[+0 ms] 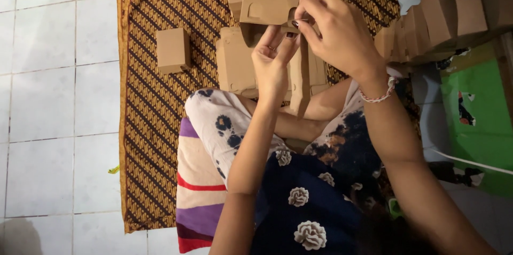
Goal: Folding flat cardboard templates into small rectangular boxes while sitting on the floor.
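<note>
Both hands, left and right, grip half-folded cardboard box; finished box on patterned cloth.

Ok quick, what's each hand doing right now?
Left hand: closed, pinching the half-folded brown cardboard box from below.
Right hand: closed, fingertips gripping the same box's edge.

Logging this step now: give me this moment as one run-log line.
left hand: steadies cardboard box blank | right hand: pinches its flap | folded box: on patterned mat | box stack: at right
</note>
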